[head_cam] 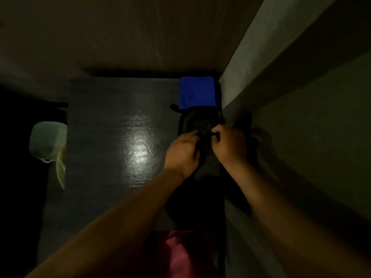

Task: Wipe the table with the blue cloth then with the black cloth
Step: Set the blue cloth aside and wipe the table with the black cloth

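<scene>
The scene is dim. A dark table fills the middle, with a bright glare patch near its centre. The blue cloth lies folded flat at the table's far right corner. Just in front of it sits the black cloth, bunched into a dark mound that overlaps the blue cloth's near edge. My left hand and my right hand both pinch the near side of the black cloth, fingers closed on its fabric. The cloth's near part is hard to separate from the dark table.
A wall runs close along the table's right edge, beside my right hand. A pale green container stands left of the table, beyond its edge. Reddish fabric shows at the bottom, below my arms.
</scene>
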Demonstrator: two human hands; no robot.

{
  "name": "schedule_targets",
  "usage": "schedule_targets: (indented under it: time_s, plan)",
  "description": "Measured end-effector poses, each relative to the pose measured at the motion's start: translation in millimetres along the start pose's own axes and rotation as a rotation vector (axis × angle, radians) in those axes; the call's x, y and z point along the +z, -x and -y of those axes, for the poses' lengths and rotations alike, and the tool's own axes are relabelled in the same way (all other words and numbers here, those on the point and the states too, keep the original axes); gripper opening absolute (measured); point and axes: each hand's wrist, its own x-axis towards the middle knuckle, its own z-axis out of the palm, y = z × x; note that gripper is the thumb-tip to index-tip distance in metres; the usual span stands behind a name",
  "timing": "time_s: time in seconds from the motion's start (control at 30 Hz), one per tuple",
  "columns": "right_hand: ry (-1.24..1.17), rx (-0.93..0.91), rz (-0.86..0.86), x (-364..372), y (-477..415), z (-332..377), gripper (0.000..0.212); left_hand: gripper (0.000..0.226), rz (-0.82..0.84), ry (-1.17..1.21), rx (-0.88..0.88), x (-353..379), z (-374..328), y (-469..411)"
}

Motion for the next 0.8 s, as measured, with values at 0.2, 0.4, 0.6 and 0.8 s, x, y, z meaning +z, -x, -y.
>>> schedule_targets:
  time_s: [0.2,0.4,0.6,0.8]
  plan:
    - [0.021,0.317,0.072,13,-15,-16,0.037,0.026,-0.163,0.005,-0.444,-21,21,-20]
    - [-0.194,0.459,0.199,18,-26,-26,0.035,0.026,-0.078,0.01,-0.626,-19,13,-47]
    - [-0.163,0.423,0.225,18,-22,-24,0.031,0.028,-0.042,0.092,-0.643,-4,5,-45]
    - [-0.107,0.419,0.183,22,-20,-13,0.032,0.032,-0.001,-0.025,-0.566,-1,1,-48]
